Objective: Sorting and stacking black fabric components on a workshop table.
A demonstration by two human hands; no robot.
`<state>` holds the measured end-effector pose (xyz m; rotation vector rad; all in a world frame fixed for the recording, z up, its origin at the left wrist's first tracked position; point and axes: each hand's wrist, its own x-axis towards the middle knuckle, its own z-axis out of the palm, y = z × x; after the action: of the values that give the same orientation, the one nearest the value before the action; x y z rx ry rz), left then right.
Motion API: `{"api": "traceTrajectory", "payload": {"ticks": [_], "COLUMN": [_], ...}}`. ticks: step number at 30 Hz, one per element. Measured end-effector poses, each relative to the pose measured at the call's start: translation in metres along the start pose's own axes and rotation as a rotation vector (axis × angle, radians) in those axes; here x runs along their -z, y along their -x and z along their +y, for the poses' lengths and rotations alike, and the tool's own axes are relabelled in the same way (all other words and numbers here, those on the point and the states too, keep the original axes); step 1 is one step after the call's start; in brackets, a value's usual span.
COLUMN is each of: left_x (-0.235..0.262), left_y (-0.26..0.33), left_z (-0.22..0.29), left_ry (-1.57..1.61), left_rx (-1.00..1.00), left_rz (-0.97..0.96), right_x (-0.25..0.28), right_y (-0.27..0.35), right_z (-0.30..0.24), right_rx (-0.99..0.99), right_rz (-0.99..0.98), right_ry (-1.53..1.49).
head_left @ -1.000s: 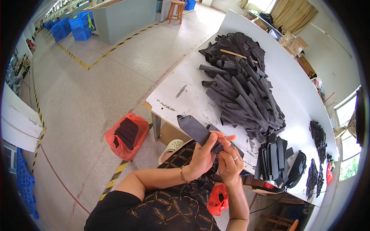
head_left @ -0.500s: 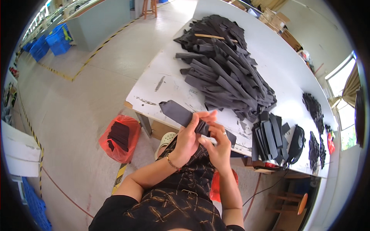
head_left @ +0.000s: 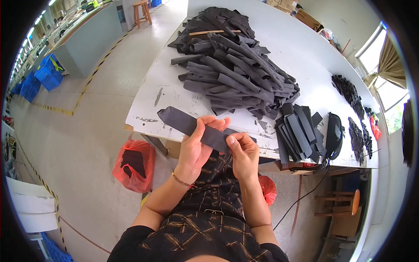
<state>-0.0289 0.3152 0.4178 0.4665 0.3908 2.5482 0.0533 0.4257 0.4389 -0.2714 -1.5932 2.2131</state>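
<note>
A dark grey fabric strip (head_left: 176, 119) stretches between my two hands, just above the near edge of the white table (head_left: 146, 111). My left hand (head_left: 196, 148) grips it around the middle, thumb on top. At its right end, my right hand (head_left: 242, 155) pinches the cloth between thumb and fingers. The strip's far left end is folded to a blunt point. Beyond my hands lies a big heap of similar grey strips (head_left: 244, 78). A smaller fanned stack of flat strips (head_left: 299, 133) rests to the right, at the table's front edge.
A wooden stick (head_left: 214, 32) lies across the heap. Right of the flat stack sits a black corded object (head_left: 334, 136). Dark scraps (head_left: 347, 94) lie farther right. A red bag of dark cloth (head_left: 134, 168) stands on the floor at left; a wooden stool (head_left: 338, 203) is at right.
The strip, bunched up between my fingers before, is now drawn out flat between both hands. My view has shifted a little, so the table appears farther left and higher.
</note>
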Motion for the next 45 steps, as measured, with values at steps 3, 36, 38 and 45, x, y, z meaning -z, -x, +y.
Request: {"api": "traceTrajectory", "payload": {"ticks": [3, 36, 38, 45], "left_x": [0.002, 0.021, 0.021, 0.013], "left_y": [-0.003, 0.044, 0.049, 0.049], "left_z": [-0.007, 0.035, 0.034, 0.029], "left_ry": [0.127, -0.527, -0.391, -0.392], "left_rx": [0.027, 0.845, 0.828, 0.89], "left_rz": [0.085, -0.268, -0.146, -0.176], "right_x": [0.004, 0.031, 0.029, 0.016], "right_y": [0.0, -0.084, -0.071, -0.047], "right_z": [0.011, -0.145, -0.135, -0.087], "right_rx": [-0.018, 0.326, 0.262, 0.179], "right_rz": [-0.016, -0.069, -0.232, -0.779], "right_ry": [-0.156, 0.806, 0.786, 0.905]}}
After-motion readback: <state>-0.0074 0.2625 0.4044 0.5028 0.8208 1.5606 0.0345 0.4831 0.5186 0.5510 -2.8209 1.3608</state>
